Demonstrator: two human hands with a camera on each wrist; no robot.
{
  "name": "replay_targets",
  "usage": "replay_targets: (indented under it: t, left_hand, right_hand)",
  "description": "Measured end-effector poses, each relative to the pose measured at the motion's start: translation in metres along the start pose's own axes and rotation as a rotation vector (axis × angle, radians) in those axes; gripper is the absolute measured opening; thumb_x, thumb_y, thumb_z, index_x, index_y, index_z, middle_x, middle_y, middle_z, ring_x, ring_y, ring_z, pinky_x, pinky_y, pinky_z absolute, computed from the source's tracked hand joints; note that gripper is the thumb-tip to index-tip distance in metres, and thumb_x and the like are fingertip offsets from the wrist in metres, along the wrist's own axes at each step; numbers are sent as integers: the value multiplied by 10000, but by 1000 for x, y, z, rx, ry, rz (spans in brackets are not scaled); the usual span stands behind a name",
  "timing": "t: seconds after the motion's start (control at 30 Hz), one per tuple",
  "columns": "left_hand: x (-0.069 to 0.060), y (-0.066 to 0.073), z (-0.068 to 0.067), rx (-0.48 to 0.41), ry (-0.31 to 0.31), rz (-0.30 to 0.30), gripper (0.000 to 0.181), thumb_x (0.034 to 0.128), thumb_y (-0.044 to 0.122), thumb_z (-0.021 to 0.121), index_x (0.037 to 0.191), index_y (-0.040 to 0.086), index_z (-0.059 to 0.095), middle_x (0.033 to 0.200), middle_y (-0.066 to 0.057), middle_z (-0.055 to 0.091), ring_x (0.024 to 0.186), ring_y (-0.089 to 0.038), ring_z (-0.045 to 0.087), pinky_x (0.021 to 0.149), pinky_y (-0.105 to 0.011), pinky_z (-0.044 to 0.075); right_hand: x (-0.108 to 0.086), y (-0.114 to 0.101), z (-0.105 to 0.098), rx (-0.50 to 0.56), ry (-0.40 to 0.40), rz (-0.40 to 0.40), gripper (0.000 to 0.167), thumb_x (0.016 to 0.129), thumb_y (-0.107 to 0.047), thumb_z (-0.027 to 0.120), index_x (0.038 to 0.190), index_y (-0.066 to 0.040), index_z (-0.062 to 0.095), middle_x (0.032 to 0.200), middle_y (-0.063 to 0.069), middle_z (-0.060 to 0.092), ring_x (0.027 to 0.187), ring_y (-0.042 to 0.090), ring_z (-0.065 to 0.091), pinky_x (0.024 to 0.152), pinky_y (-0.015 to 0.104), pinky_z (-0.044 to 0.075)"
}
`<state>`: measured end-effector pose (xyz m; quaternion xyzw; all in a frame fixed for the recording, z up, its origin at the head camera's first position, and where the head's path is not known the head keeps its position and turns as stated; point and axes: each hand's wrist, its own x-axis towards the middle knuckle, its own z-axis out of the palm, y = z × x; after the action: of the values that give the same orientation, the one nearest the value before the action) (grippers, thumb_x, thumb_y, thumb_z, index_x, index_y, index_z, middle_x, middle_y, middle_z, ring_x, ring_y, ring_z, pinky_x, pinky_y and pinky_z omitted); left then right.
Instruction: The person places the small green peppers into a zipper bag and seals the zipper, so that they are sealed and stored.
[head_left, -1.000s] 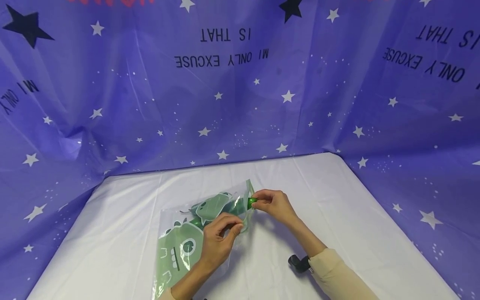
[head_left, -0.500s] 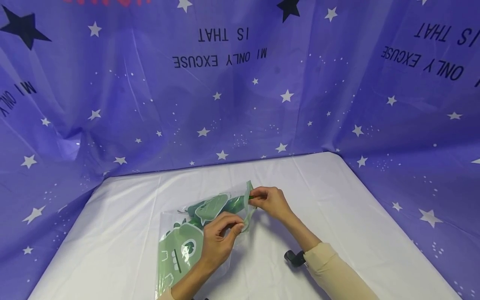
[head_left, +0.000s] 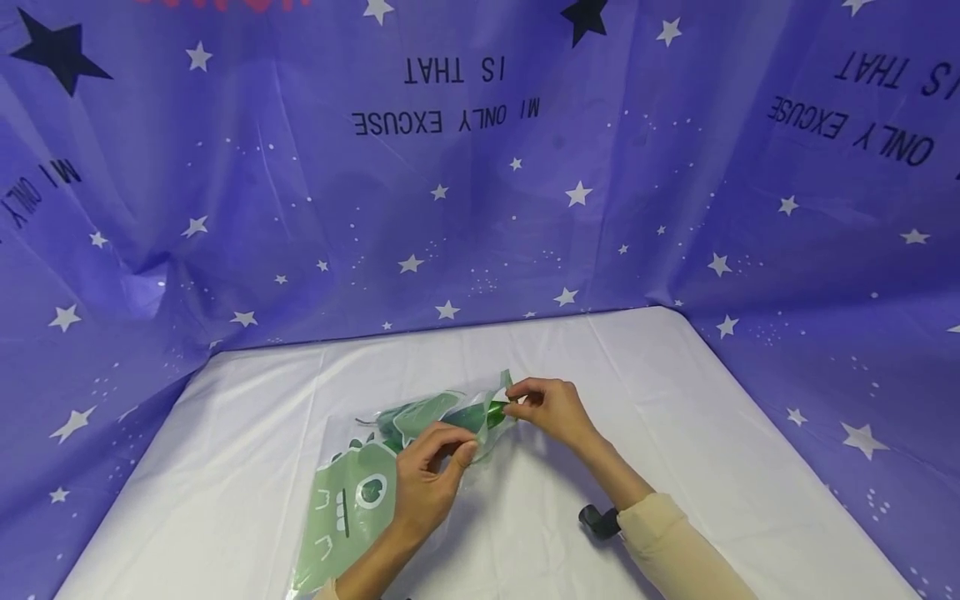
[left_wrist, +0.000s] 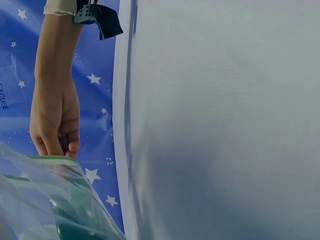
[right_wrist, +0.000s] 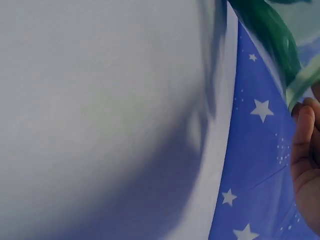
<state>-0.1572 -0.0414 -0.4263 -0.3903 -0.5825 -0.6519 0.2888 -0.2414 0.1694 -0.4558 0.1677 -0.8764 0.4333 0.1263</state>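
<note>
A clear zip bag (head_left: 348, 500) with a green cartoon creature print lies slanted across the white table. A long, glossy green thing (head_left: 495, 412) shows at its mouth; I cannot tell what kind it is. My left hand (head_left: 431, 479) pinches the bag's near edge between thumb and index finger. At the bag's mouth, my right hand (head_left: 551, 408) pinches the end of the green thing. In the right wrist view, the green thing (right_wrist: 272, 42) narrows toward the right hand's fingertips (right_wrist: 304, 116), beside the bag's pale green edge (right_wrist: 305, 80). The left wrist view shows the right hand (left_wrist: 55, 112) behind the bag (left_wrist: 30, 200).
A black wrist mount (head_left: 598, 522) sits by the right sleeve (head_left: 667, 533). The white table (head_left: 720, 483) is bordered by a purple star-print curtain (head_left: 480, 208) at the back and sides.
My left hand and the bag have shifted slightly left and toward me. My right hand stays at the mouth, after a small move out and back, and the bag's film there has crumpled.
</note>
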Motion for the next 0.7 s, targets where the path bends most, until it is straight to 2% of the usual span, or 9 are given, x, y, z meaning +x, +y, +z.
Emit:
replay_targets:
  t: [0.1,0.17,0.23,0.33,0.4,0.5,0.6,0.7]
  left_hand:
    - [-2,3,0,2,25,-6,92,821,-157,628,888,-95,628,810,-193,587,708,-191,580,664,-233,533]
    - [-4,5,1,6,37,-11,81,821,-152,630,880,-96,627,806,-194,588,720,-192,588,659,-227,533]
    - [-7,7,3,25,41,-21,70,822,-142,634,874,-96,625,804,-190,588,718,-188,591,642,-221,532]
    - [-15,6,8,106,19,-29,88,813,-129,649,879,-73,629,804,-160,597,692,-170,594,611,-210,528]
    - [-24,3,12,185,-29,-41,107,814,-97,663,900,-37,640,817,-117,608,685,-140,598,605,-198,524]
    - [-37,-1,18,314,-146,-72,147,822,-28,682,956,26,655,865,-37,620,722,-88,601,644,-168,512]
    - [-46,-1,21,375,-267,-98,151,840,19,676,983,61,657,891,20,617,765,-54,592,673,-146,497]
    - [-53,4,23,361,-351,-145,91,855,32,668,935,77,669,840,56,614,724,-16,563,620,-129,484]
  right_hand:
    - [-7,7,-5,29,43,80,118,786,-259,789,869,-187,745,703,-75,668,615,109,611,574,261,494]
    - [-12,11,-7,105,20,172,117,837,-250,742,879,-141,739,737,-13,688,647,164,644,594,263,517]
    - [-18,14,-7,249,-69,280,207,899,-242,671,922,-41,715,768,68,698,683,212,668,620,272,545]
    - [-28,16,-6,552,-267,445,378,979,-254,544,1018,114,625,841,149,699,750,239,688,685,298,570]
    - [-35,16,-5,733,-367,527,444,1004,-285,487,1057,147,574,860,158,693,780,228,688,733,316,565]
    - [-40,13,-4,896,-432,565,494,1020,-327,434,1119,144,547,908,150,685,842,236,683,798,334,549]
    - [-41,12,-4,933,-440,535,551,1021,-363,413,1202,146,521,1016,193,665,951,285,661,856,357,525]
    - [-43,14,-3,907,-442,498,555,1011,-335,454,1272,155,464,1119,214,629,1032,301,627,896,372,505]
